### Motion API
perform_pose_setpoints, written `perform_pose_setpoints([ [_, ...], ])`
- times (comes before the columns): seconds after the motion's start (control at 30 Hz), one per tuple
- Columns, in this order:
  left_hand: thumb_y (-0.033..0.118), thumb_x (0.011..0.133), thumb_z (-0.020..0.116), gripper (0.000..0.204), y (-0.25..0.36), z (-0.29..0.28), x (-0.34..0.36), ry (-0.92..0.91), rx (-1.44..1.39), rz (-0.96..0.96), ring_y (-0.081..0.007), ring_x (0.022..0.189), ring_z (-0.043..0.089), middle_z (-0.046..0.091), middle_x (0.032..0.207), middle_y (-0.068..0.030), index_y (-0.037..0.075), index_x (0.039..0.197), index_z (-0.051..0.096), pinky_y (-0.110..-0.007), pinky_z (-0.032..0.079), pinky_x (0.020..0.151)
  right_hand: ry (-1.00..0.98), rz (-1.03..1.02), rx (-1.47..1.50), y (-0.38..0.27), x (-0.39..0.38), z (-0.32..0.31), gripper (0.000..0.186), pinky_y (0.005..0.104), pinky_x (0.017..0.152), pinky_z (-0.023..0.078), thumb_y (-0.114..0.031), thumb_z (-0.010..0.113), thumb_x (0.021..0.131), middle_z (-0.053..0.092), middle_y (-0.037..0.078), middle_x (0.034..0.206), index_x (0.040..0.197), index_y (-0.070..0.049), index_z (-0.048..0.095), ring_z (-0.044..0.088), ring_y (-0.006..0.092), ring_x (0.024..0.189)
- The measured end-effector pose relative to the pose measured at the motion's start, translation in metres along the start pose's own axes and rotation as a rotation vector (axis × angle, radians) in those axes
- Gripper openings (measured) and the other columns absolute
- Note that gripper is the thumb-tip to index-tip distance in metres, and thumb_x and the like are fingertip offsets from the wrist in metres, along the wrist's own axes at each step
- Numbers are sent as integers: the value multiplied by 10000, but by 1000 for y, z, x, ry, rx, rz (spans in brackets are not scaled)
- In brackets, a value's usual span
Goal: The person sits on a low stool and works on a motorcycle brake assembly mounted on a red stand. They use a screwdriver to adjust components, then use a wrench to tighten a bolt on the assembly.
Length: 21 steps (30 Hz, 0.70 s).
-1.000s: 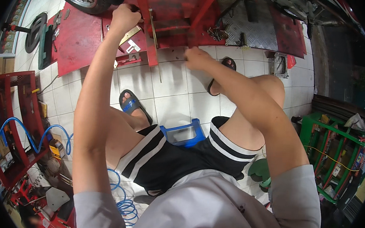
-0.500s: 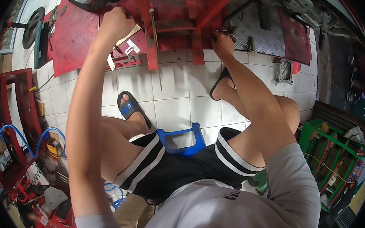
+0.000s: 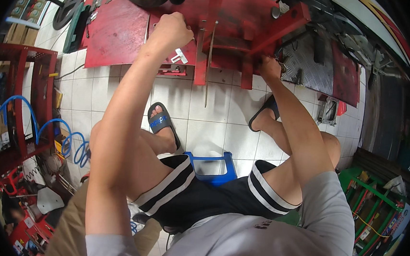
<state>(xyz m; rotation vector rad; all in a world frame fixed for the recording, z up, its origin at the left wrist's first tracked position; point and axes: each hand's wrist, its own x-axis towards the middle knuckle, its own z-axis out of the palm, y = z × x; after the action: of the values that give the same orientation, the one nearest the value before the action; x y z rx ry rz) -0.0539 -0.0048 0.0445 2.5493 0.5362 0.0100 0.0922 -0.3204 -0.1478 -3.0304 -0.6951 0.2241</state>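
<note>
Reaching up, we are clenching our left hand (image 3: 172, 29) on the scuffed red steel stand (image 3: 231, 38); our right hand (image 3: 270, 68) fingers are gripping its lower brace.

White tiled floor (image 3: 215, 124), red shelving (image 3: 18, 108), green rack (image 3: 377, 199)

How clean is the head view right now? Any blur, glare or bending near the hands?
Head view: even indoor light, white floor tiles bright but no harsh glare; left hand and right hand on the red stand look sharp; fisheye bends the edges, and the rim is black.
</note>
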Motion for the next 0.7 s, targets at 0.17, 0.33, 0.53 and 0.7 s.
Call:
perform_pose_setpoints([
  [0.17,170,775,657,292,4,-4,-16,-73,-55,-8,-409,921,646,662,940,-275,-62,954,662,-428,523,843,-333,-190,-152,21,-1,-24,300,421,748,538,-256,706,714,689,155,941,928,-47,676,681,295,856],
  [0.33,133,781,662,284,-3,0,-40,-187,-270,256,-345,900,670,675,948,-240,-51,996,661,-389,530,827,-803,-476,64,-49,-18,-136,293,290,594,478,-229,751,688,677,55,840,904,-37,701,610,143,703],
  [0.53,11,801,651,286,32,7,-66,-170,-1000,440,-183,864,683,694,927,-135,-44,1080,620,-290,549,747,-635,-361,1485,-113,-56,-220,154,226,515,325,-154,684,854,563,-21,727,951,-40,651,417,63,571],
  [0.7,10,843,654,298,45,-14,-73,-7,-1169,444,-149,888,663,676,987,-104,-35,1132,601,-258,548,727,-650,-384,1701,-133,-67,-233,134,212,521,301,-162,663,878,503,-40,720,943,-47,642,380,50,584],
])
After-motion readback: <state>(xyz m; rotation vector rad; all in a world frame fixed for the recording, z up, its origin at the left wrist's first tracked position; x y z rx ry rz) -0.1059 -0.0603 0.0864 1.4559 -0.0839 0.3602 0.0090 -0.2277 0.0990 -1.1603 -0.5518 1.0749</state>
